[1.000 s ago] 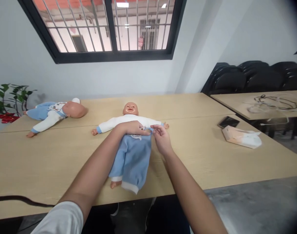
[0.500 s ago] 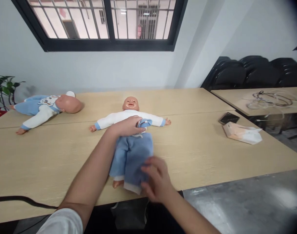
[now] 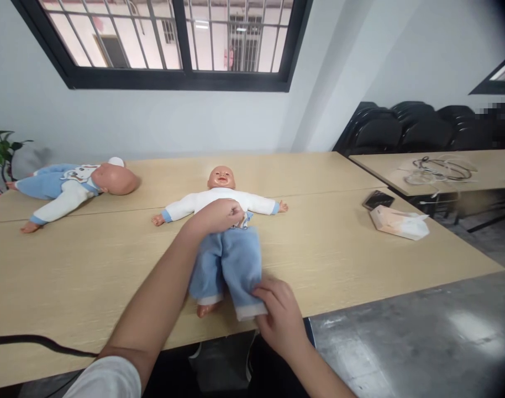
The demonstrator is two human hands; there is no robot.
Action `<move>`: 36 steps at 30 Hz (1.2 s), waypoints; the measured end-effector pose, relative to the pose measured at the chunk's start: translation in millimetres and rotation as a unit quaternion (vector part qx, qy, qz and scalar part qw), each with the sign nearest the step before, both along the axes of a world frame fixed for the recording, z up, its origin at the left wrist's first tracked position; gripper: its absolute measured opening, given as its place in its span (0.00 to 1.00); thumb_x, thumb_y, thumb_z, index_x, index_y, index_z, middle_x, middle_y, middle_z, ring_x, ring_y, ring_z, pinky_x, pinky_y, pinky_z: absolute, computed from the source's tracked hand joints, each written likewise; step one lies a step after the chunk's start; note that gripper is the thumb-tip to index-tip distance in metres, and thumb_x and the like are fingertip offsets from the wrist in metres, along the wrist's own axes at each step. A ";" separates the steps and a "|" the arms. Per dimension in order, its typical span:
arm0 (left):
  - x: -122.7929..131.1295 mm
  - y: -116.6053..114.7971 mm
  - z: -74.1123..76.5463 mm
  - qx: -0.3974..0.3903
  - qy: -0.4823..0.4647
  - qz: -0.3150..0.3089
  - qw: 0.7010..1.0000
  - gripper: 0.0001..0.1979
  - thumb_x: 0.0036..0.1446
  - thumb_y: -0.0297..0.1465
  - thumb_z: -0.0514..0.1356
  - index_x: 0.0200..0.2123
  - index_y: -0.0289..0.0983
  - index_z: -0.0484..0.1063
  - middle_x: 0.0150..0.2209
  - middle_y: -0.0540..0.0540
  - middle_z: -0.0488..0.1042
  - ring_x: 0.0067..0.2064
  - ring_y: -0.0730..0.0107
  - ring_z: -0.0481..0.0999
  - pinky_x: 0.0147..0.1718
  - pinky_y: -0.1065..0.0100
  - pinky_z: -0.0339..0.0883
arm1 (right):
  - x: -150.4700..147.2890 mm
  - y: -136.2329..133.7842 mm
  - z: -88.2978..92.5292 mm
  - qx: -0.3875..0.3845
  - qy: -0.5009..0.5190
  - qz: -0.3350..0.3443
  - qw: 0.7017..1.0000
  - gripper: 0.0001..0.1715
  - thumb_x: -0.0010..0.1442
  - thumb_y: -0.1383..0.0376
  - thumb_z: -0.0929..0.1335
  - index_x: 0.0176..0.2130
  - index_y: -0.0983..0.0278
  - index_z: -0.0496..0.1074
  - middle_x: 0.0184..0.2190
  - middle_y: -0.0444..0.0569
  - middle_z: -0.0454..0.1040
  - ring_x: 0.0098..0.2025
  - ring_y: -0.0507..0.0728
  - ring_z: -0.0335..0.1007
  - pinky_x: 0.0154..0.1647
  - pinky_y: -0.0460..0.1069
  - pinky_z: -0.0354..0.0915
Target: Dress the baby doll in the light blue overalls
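Right hand [image 3: 280,316]: since the earlier frame it goes from a blur beside the trousers [image 3: 241,260] to a pinch near one hem, and that leg now angles outward; I read this as the cloth being under control, no longer loose.
Table [image 3: 339,237]: bears everything I am handling.
Doll [image 3: 213,196]: lies face up on it, head away from me, arms spread, legs toward the near edge.
Second doll [image 3: 76,185]: lies off to my left, well apart.
Trousers: over the doll's legs; a foot [image 3: 209,309] shows below the left-hand leg, while I see none below the other.
Left hand [image 3: 220,216]: curled on the doll's chest; I cannot tell whether it grips anything.
Tissue pack [image 3: 399,223]: sits to my right, just in front of a phone [image 3: 378,200].
Strap [image 3: 248,218]: blue, lower than before, beside my left fingers.
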State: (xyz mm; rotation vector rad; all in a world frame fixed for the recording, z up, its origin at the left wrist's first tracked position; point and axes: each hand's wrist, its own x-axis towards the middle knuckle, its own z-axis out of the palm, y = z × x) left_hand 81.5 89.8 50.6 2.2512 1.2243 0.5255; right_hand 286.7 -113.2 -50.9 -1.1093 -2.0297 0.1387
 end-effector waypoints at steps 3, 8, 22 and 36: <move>2.0 6.2 -14.7 -0.049 0.002 0.000 0.999 0.24 0.57 0.52 0.61 0.45 0.38 0.72 0.42 0.45 0.79 0.40 0.60 0.76 0.38 0.64 0.65 | 12.9 4.8 5.7 0.032 0.004 -0.028 0.999 0.26 0.54 0.78 0.63 0.49 0.59 0.71 0.44 0.52 0.76 0.46 0.63 0.72 0.45 0.60 0.71; 6.8 12.9 -32.0 0.030 0.101 0.048 0.993 0.25 0.55 0.52 0.63 0.42 0.37 0.75 0.48 0.37 0.76 0.48 0.49 0.75 0.47 0.58 0.65 | 25.3 8.7 7.9 0.046 -0.014 -0.048 0.998 0.20 0.60 0.76 0.64 0.48 0.58 0.72 0.43 0.51 0.76 0.45 0.62 0.73 0.44 0.60 0.70; -9.9 9.2 -11.9 -0.111 -0.018 -0.022 0.993 0.23 0.63 0.54 0.53 0.41 0.40 0.68 0.39 0.45 0.81 0.37 0.62 0.77 0.36 0.65 0.66 | 16.4 4.9 -3.5 -0.037 -0.031 -0.058 0.997 0.21 0.48 0.76 0.67 0.42 0.59 0.66 0.46 0.53 0.72 0.48 0.64 0.69 0.47 0.59 0.69; -16.8 -3.8 17.9 -0.109 -0.071 -0.167 0.977 0.20 0.64 0.46 0.56 0.51 0.41 0.75 0.55 0.46 0.78 0.55 0.59 0.75 0.56 0.63 0.66 | 9.1 10.3 -4.2 0.080 -0.123 -0.099 0.984 0.39 0.56 0.75 0.68 0.65 0.61 0.62 0.46 0.57 0.69 0.48 0.66 0.68 0.46 0.63 0.74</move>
